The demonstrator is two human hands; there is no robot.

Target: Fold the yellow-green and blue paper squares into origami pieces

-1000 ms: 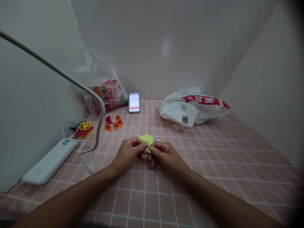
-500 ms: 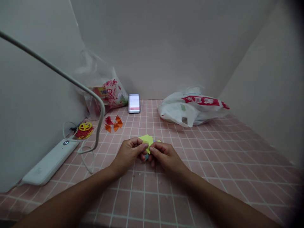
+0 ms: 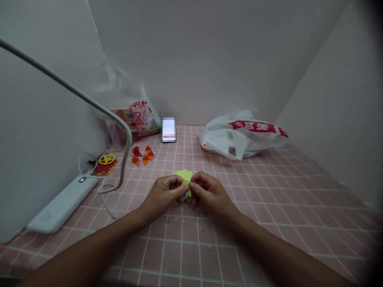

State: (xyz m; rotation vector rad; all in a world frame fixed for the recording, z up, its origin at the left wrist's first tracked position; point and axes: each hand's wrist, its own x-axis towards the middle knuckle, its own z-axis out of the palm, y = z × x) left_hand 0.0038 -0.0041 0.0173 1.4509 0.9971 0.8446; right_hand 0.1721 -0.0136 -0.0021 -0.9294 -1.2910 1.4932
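Observation:
A piece of yellow-green folded paper is pinched between my two hands near the middle of the tiled table. My left hand is closed on its left and lower part, thumb on top. From the right, my right hand grips the paper's lower right edge with thumb and fingertips. Beneath the paper, bits of blue and brown show between the fingers; what they belong to is mostly hidden. Farther off to the left lie several small orange folded pieces and a red one.
A phone stands near the back wall. Plastic bags sit at the back left and back right. At left are a white power strip, looping cables and red and yellow cutouts. A thick cable crosses the upper left.
The yellow-green paper has turned and shifted slightly left in my hands. My right fingers have moved closer to my left thumb.

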